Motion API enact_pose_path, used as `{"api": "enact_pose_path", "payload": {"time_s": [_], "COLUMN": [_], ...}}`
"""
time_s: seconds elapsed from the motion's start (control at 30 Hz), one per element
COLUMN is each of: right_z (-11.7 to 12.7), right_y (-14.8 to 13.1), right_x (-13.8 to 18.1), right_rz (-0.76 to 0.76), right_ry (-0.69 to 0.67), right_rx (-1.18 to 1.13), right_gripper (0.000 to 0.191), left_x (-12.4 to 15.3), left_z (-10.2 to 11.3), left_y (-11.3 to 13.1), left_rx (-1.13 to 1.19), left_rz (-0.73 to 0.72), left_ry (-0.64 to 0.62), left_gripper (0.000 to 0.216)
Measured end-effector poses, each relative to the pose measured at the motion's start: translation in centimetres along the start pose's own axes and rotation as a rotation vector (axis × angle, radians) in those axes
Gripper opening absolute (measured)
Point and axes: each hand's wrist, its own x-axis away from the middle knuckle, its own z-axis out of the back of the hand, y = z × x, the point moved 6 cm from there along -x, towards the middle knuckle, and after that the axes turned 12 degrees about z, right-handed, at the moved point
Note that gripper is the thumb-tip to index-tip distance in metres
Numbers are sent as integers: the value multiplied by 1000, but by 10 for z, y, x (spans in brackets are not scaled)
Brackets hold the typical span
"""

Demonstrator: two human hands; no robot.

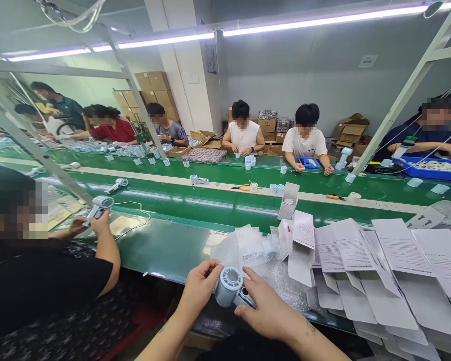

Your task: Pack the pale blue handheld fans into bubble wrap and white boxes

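Observation:
I hold a small grey-blue handheld fan in front of me at the near edge of the green workbench. My left hand grips the round fan head from the left. My right hand wraps the handle from the right, thumb near the head. Just beyond my hands lie clear plastic bags and bubble wrap.
Folded white cartons and printed paper sheets cover the bench to my right. A person at my left holds a similar fan. A green conveyor carries fans, cups and pliers. Several workers sit along the far side with a blue tray.

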Motion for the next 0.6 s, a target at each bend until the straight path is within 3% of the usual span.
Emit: {"api": "enact_pose_path", "payload": {"time_s": [0.17,0.27,0.37,0.43,0.6], "right_z": [4,-8,-21,-25,-30], "right_y": [3,9,8,13,32], "right_x": [8,8,7,7,15], "right_rz": [-36,-6,132,174,97], "right_ry": [16,-25,-92,-80,-75], "right_rx": [14,-370,-798,-783,-571], "right_gripper": [41,51,53,54,60], "left_x": [6,7,8,12,26], "left_z": [-3,-5,-10,-17,-30], "left_y": [8,9,4,-1,-18], "left_rx": [-25,-13,51,139,351], "left_rz": [-32,18,123,204,400], "left_ry": [-32,-81,-159,-236,-395], "left_gripper": [29,30,32,33,42]}}
